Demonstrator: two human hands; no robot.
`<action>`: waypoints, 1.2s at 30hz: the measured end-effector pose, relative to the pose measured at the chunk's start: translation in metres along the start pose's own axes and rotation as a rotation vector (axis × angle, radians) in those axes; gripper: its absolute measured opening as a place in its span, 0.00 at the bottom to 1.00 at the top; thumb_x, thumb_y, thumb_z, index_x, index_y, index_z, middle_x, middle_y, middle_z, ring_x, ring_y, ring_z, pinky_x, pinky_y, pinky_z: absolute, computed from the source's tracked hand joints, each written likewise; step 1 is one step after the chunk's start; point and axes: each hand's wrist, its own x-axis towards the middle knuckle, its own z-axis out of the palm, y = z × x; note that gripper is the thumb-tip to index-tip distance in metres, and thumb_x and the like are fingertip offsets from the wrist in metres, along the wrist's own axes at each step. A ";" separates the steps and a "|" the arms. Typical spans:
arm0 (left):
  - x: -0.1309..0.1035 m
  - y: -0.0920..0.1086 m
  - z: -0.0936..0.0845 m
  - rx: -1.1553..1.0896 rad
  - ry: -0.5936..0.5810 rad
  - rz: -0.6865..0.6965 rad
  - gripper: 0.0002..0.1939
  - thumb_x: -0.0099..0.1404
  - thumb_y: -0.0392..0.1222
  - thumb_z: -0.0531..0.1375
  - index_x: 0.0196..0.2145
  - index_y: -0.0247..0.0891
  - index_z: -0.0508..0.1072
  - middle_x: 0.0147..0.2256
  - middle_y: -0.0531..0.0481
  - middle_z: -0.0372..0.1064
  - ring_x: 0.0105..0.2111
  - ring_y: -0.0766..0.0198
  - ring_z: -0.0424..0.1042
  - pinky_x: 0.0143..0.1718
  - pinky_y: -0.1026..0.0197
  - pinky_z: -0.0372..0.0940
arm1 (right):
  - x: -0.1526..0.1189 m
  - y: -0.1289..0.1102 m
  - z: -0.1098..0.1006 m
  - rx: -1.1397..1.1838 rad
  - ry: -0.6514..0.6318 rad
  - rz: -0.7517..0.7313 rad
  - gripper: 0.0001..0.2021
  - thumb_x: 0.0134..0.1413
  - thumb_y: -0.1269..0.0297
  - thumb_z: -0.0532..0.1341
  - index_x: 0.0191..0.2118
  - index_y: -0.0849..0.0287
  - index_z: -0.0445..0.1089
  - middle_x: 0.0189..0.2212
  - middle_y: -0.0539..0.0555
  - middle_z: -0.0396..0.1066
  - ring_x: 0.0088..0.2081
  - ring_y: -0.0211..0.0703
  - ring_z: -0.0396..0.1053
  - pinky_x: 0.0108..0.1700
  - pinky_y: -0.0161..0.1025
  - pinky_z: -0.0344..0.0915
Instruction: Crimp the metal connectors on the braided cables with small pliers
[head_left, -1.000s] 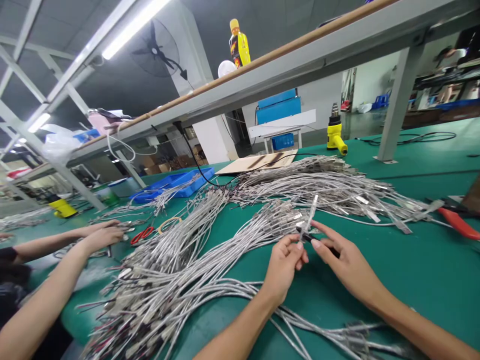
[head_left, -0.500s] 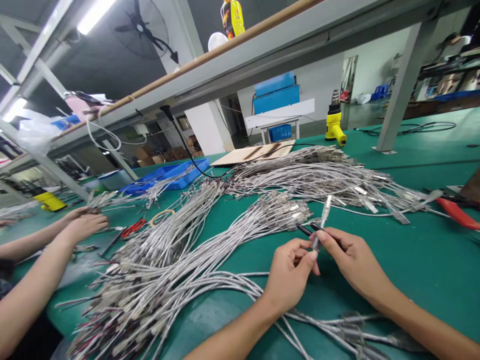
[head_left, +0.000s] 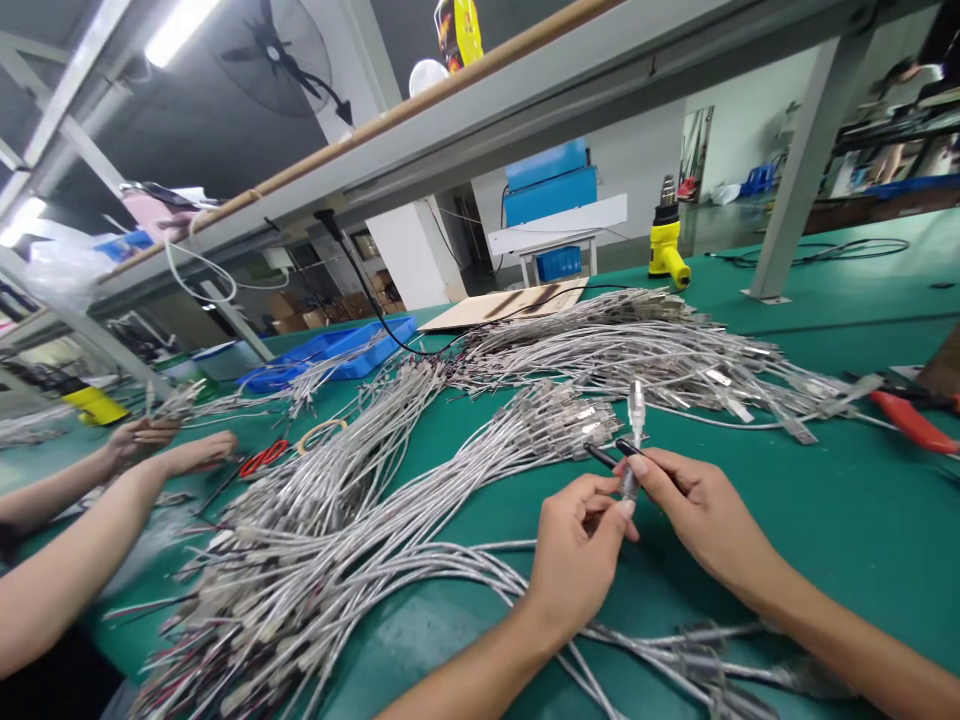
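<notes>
Left hand, one: I see the left hand [head_left: 577, 545] with its fingers closed on the lower body of the connector.
Right hand, one: the right hand [head_left: 697, 505], fingers pinched around a slim black tool [head_left: 598, 457], type unclear to me.
Connector, one held: the clear connector [head_left: 637, 408], metal plug upward, between both hands above the worktop [head_left: 847, 540]; I cannot tell whether the tool touches it.
Grey cables, too many to count: one heap far [head_left: 600, 345], others reaching near left; a smaller group of connector ends [head_left: 701, 650] lies near right.
Yellow heat gun, one: far right [head_left: 667, 250], nozzle up.
Scissors, one: red handles [head_left: 264, 458], left.
Tan ring, one: [head_left: 322, 437] just beside the scissors.
Blue tray: far left [head_left: 330, 355], exact count unclear, cables over its edge.
Red-handled tool, one: right edge [head_left: 913, 422].
Co-worker's hands, two: far left [head_left: 199, 452].
</notes>
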 end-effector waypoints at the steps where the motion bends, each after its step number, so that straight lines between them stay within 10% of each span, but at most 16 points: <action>1: 0.001 0.000 0.000 0.001 -0.004 -0.009 0.08 0.58 0.40 0.57 0.34 0.32 0.69 0.20 0.52 0.65 0.21 0.69 0.61 0.24 0.67 0.54 | 0.002 0.000 -0.001 -0.008 0.024 0.007 0.18 0.56 0.52 0.53 0.34 0.62 0.72 0.26 0.52 0.70 0.32 0.44 0.67 0.34 0.36 0.61; 10: 0.010 -0.001 -0.007 -0.161 -0.010 -0.017 0.13 0.56 0.46 0.60 0.33 0.33 0.69 0.20 0.54 0.62 0.19 0.71 0.58 0.22 0.68 0.52 | -0.001 -0.005 0.006 0.267 -0.212 0.104 0.24 0.54 0.55 0.56 0.53 0.63 0.59 0.22 0.49 0.69 0.28 0.40 0.68 0.34 0.35 0.65; 19: 0.008 -0.001 -0.006 -0.118 -0.081 -0.053 0.15 0.57 0.48 0.58 0.36 0.31 0.69 0.18 0.55 0.61 0.17 0.74 0.53 0.20 0.68 0.48 | 0.006 -0.001 0.000 0.100 -0.002 0.006 0.20 0.56 0.51 0.52 0.31 0.62 0.71 0.19 0.49 0.63 0.25 0.39 0.62 0.26 0.33 0.58; 26: 0.008 0.000 -0.004 -0.065 0.093 0.043 0.05 0.57 0.36 0.56 0.32 0.34 0.69 0.25 0.50 0.68 0.26 0.67 0.67 0.29 0.66 0.59 | -0.003 -0.003 0.012 0.245 -0.175 0.104 0.25 0.55 0.52 0.55 0.54 0.63 0.56 0.20 0.46 0.64 0.24 0.38 0.62 0.26 0.32 0.57; 36: 0.006 -0.001 -0.003 0.013 0.053 0.017 0.09 0.59 0.40 0.56 0.36 0.33 0.70 0.21 0.52 0.65 0.21 0.69 0.61 0.24 0.67 0.55 | 0.008 -0.002 0.002 -0.012 0.025 -0.024 0.20 0.57 0.51 0.50 0.33 0.62 0.72 0.21 0.51 0.66 0.27 0.42 0.65 0.27 0.35 0.60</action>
